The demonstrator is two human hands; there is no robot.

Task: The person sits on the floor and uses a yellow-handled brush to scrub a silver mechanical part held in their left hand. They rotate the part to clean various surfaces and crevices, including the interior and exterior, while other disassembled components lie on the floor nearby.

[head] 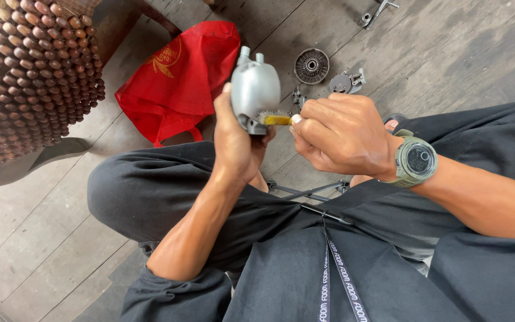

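Note:
My left hand (236, 140) grips a rounded silver metal housing (255, 88) with two short stubs on top, holding it up over my lap. My right hand (341, 131), with a green wristwatch (415, 161) on its wrist, is closed on a small yellow-handled wire brush (274, 118). The brush's bristles touch the lower right side of the housing. Most of the brush handle is hidden inside my fist.
A red cloth bag (177, 80) lies on the wooden floor. A round toothed metal part (312, 65), a smaller grey bracket part (347, 81) and another metal piece (375, 12) lie beyond my hands. A beaded seat cover (31, 71) fills the upper left.

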